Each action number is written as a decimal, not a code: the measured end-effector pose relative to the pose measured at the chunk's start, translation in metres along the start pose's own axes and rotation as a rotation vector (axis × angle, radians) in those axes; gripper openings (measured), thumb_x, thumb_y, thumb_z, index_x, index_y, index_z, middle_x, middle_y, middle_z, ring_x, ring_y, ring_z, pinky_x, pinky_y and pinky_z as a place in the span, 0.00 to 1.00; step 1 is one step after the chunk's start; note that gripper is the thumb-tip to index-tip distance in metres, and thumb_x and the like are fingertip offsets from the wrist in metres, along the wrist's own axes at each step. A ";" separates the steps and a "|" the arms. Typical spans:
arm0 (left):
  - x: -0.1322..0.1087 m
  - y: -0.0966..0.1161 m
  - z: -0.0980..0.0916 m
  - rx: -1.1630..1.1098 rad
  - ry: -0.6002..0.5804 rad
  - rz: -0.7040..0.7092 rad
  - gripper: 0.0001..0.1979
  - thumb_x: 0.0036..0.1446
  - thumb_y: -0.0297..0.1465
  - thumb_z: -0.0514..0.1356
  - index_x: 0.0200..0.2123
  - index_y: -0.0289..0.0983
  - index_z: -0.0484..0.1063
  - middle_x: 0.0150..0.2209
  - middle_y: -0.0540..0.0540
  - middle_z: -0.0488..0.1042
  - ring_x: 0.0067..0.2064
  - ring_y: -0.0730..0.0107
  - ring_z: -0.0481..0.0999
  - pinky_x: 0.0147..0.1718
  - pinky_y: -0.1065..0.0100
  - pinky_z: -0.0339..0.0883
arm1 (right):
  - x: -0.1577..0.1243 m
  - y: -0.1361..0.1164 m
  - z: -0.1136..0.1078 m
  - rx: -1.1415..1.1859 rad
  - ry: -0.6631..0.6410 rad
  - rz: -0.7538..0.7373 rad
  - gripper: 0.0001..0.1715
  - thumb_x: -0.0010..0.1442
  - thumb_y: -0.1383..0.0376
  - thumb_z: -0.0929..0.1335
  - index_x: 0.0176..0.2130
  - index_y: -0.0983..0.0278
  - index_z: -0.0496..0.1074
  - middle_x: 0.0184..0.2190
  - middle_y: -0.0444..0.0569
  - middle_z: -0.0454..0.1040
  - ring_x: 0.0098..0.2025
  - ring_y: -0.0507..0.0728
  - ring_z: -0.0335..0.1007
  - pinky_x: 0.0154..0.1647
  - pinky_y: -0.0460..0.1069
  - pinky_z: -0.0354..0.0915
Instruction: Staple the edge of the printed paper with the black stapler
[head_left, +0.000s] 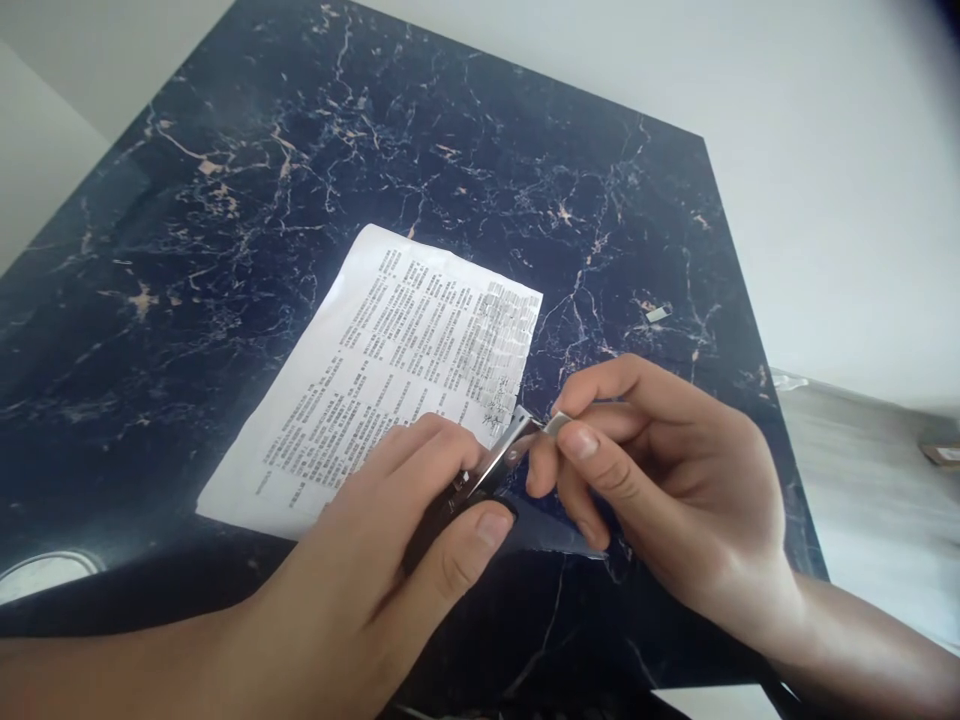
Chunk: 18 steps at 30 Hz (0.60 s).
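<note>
My left hand [420,500] is closed around a dark stapler [510,445] with a shiny metal end that points up and to the right. Most of its body is hidden by my fingers and palm. Between the thumb and index finger of my right hand [660,480] is a small silvery piece [556,424] that looks like a short strip of staples. It is right by the stapler's metal end; whether they touch I cannot tell. Under and beyond my left hand lies a printed sheet of paper [390,340], with dense grey marks along its right edge.
Everything lies on a dark blue marbled table [247,250]. Another small silvery piece [658,314] rests to the right of the paper. At the lower left is a round pale object [49,572], partly cut off. A white edge [716,702] shows at the bottom.
</note>
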<state>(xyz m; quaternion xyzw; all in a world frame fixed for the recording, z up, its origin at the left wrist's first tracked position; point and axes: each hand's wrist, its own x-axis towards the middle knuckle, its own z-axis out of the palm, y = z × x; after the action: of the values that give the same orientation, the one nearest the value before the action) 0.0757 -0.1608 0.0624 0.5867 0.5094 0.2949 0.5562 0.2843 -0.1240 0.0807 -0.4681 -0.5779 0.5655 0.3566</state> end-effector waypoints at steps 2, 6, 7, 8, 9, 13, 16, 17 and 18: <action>0.000 -0.001 -0.001 0.016 -0.026 -0.006 0.14 0.72 0.42 0.53 0.41 0.42 0.75 0.36 0.45 0.76 0.39 0.61 0.74 0.38 0.63 0.75 | 0.000 0.000 0.001 0.005 -0.007 0.012 0.07 0.70 0.60 0.73 0.45 0.58 0.73 0.28 0.43 0.81 0.15 0.49 0.66 0.18 0.48 0.65; 0.001 -0.004 -0.001 0.035 -0.051 0.004 0.13 0.71 0.42 0.55 0.41 0.42 0.74 0.38 0.45 0.76 0.40 0.61 0.74 0.39 0.62 0.74 | 0.001 0.002 0.001 0.001 0.002 0.027 0.08 0.69 0.59 0.73 0.45 0.58 0.73 0.26 0.42 0.80 0.16 0.50 0.66 0.19 0.49 0.67; 0.001 -0.005 -0.001 0.039 -0.050 0.010 0.13 0.71 0.42 0.55 0.41 0.42 0.74 0.38 0.45 0.76 0.40 0.61 0.74 0.39 0.62 0.74 | 0.000 0.002 0.001 -0.005 0.010 0.030 0.08 0.69 0.59 0.73 0.45 0.58 0.73 0.26 0.42 0.80 0.16 0.50 0.67 0.19 0.48 0.67; 0.001 -0.005 -0.001 0.041 -0.050 0.014 0.13 0.71 0.42 0.55 0.42 0.42 0.75 0.39 0.45 0.76 0.40 0.61 0.74 0.39 0.61 0.74 | 0.000 0.003 0.001 -0.011 0.017 0.033 0.09 0.69 0.59 0.73 0.45 0.58 0.72 0.25 0.42 0.80 0.16 0.50 0.68 0.19 0.48 0.66; 0.001 -0.006 0.000 0.044 -0.048 0.015 0.13 0.71 0.42 0.55 0.42 0.42 0.75 0.39 0.45 0.76 0.41 0.61 0.74 0.39 0.61 0.75 | 0.000 0.003 0.001 -0.017 0.022 0.033 0.09 0.69 0.59 0.73 0.45 0.58 0.72 0.25 0.42 0.79 0.17 0.51 0.69 0.19 0.48 0.66; 0.001 -0.007 0.000 0.056 -0.049 0.010 0.13 0.70 0.43 0.56 0.43 0.43 0.75 0.40 0.45 0.77 0.42 0.60 0.74 0.40 0.61 0.75 | 0.000 0.005 0.000 -0.034 0.014 0.016 0.08 0.70 0.59 0.73 0.45 0.58 0.72 0.24 0.41 0.79 0.18 0.51 0.71 0.19 0.48 0.67; 0.000 -0.007 0.000 0.062 -0.051 0.009 0.12 0.70 0.42 0.57 0.43 0.43 0.75 0.40 0.45 0.76 0.43 0.60 0.74 0.41 0.60 0.75 | 0.000 0.005 0.002 -0.048 0.028 0.004 0.07 0.71 0.60 0.72 0.46 0.59 0.72 0.25 0.41 0.79 0.18 0.50 0.70 0.19 0.48 0.67; 0.000 -0.007 0.001 0.061 -0.047 0.005 0.12 0.70 0.42 0.57 0.43 0.43 0.75 0.40 0.45 0.76 0.43 0.60 0.74 0.41 0.60 0.75 | 0.000 0.004 0.003 -0.055 0.035 0.002 0.08 0.71 0.59 0.72 0.46 0.59 0.72 0.25 0.42 0.79 0.17 0.50 0.69 0.19 0.48 0.66; 0.000 -0.006 0.001 0.057 -0.042 -0.001 0.11 0.70 0.42 0.57 0.42 0.42 0.75 0.40 0.45 0.76 0.43 0.60 0.74 0.41 0.60 0.74 | 0.000 0.004 0.004 -0.065 0.041 0.002 0.08 0.70 0.59 0.72 0.46 0.59 0.72 0.25 0.42 0.80 0.17 0.50 0.68 0.18 0.48 0.66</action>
<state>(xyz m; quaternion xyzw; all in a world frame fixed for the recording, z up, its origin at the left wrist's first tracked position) 0.0749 -0.1622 0.0565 0.6083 0.5060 0.2676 0.5498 0.2815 -0.1251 0.0764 -0.4915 -0.5880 0.5372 0.3523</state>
